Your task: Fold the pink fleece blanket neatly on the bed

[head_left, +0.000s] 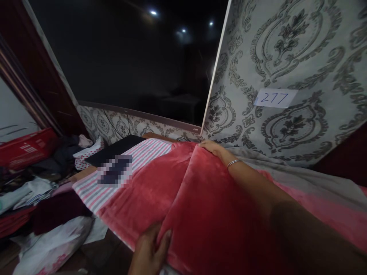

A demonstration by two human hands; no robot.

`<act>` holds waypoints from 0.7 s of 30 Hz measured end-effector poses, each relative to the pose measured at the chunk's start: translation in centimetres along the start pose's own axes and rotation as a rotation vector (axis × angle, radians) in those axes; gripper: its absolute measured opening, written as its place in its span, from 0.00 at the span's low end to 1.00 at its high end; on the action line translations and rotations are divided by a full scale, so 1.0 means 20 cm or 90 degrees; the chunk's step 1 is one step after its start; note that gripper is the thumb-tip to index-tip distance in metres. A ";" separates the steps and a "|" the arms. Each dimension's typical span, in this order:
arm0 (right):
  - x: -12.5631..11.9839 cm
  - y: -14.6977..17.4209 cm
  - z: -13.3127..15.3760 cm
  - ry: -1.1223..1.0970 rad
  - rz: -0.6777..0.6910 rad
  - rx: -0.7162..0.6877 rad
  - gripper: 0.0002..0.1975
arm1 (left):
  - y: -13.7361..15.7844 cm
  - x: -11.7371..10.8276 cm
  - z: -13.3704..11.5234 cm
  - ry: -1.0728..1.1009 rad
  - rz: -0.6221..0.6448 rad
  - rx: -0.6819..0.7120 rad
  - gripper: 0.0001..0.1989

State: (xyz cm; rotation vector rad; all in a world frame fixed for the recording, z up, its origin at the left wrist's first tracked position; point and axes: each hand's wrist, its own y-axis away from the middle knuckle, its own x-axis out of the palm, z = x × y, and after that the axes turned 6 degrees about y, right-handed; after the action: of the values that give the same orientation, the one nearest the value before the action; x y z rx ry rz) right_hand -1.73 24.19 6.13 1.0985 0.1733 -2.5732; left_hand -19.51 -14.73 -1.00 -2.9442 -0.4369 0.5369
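Note:
A red plush blanket (pixel 206 198) spreads across the middle of the head view, with a folded edge running from the near side to the far side. My left hand (pixel 150 248) is at the near end of this fold, thumb and fingers closed on the red cloth. Stretched out to the far end, my right hand (pixel 212 147) grips the fold's corner; a thin silver bangle circles that wrist. Cloth with pink, grey and white stripes (pixel 149 151) shows beyond the red part, and a pixelated patch covers some of it.
Behind stands a large dark television (pixel 129 57) against patterned wallpaper (pixel 301 38) bearing a paper marked 277 (pixel 275 98). Piled clothes (pixel 37 191) and a red bag (pixel 28 148) lie at left. Grey cloth (pixel 258 158) lies at right, beyond my right arm.

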 end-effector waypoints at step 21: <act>0.12 0.00 0.05 0.038 -0.028 -0.021 0.14 | 0.02 -0.08 0.08 -0.057 -0.126 0.066 0.24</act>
State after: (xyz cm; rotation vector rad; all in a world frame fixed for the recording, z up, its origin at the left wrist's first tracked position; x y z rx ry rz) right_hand -3.95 23.41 5.10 1.1713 0.2567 -2.5678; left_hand -21.34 -15.47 -2.09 -2.7455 -0.6803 0.6468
